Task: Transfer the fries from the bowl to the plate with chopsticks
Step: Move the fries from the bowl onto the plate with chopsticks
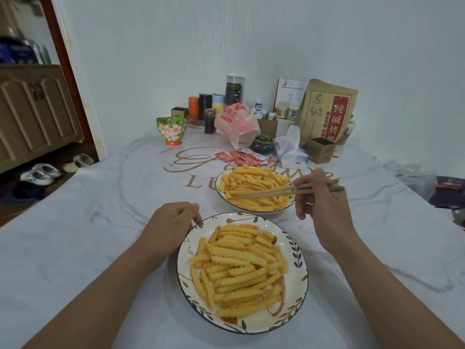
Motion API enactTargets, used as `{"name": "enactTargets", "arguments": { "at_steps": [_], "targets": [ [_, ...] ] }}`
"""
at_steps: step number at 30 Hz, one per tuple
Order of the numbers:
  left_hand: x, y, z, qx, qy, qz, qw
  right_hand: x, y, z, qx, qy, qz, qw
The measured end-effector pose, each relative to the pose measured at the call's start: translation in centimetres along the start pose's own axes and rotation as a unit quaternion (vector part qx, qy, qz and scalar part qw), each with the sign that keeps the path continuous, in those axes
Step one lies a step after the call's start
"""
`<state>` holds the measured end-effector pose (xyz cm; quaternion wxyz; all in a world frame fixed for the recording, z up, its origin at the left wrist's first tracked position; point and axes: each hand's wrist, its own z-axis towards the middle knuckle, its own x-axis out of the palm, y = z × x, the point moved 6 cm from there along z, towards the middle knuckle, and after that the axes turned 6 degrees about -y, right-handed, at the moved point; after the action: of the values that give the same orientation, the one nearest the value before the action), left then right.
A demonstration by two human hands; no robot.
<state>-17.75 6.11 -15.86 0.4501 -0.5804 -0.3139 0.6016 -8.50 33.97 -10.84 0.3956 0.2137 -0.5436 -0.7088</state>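
Note:
A white bowl (221, 195) full of crinkle-cut fries (251, 183) sits on the table beyond a floral plate (297, 290). The plate holds a heap of fries (239, 270). My right hand (319, 205) grips a pair of wooden chopsticks (276, 192); their tips reach left over the bowl and lie among its fries near the left side. I cannot tell whether a fry is pinched. My left hand (171, 222) rests at the plate's upper left rim, its fingers curled against the edge.
Red sauce packets (245, 157) lie just behind the bowl. Farther back stand a green flowered bowl (172, 129), a pink plastic bag (236, 124), jars, a tissue pack (289, 149), small boxes and a brown paper bag (327, 112). Dark items lie at the table's right edge.

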Motion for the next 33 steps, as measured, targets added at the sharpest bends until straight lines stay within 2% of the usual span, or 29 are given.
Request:
{"name": "enactTargets", "arguments": {
  "at_steps": [7,14,16,19,28,30,33],
  "targets": [
    [-0.1,0.1,0.0,0.003,0.002,0.005,1.0,0.0,-0.6,0.0,0.007,-0.068,0.015,0.998],
    [-0.2,0.2,0.1,0.001,0.004,0.007,1.0,-2.0,0.7,1.0,0.061,-0.111,0.112,0.986],
    [-0.2,0.1,0.1,0.003,0.007,0.003,1.0,-2.5,0.9,1.2,0.104,-0.085,0.147,0.98],
    [-0.2,0.1,0.0,0.002,0.008,-0.005,1.0,-2.6,1.0,1.0,0.137,-0.018,0.143,0.98],
    [-0.2,0.1,0.0,0.003,0.009,-0.007,1.0,0.4,1.2,-0.6,0.092,0.094,0.073,0.989],
    [-0.1,0.1,0.0,0.003,0.008,-0.007,1.0,-0.1,1.5,-0.3,0.079,0.061,0.078,0.992],
    [-0.1,0.2,0.0,0.003,0.005,-0.007,1.0,-2.2,2.2,0.7,0.028,-0.04,0.079,0.996]
  ]
}}
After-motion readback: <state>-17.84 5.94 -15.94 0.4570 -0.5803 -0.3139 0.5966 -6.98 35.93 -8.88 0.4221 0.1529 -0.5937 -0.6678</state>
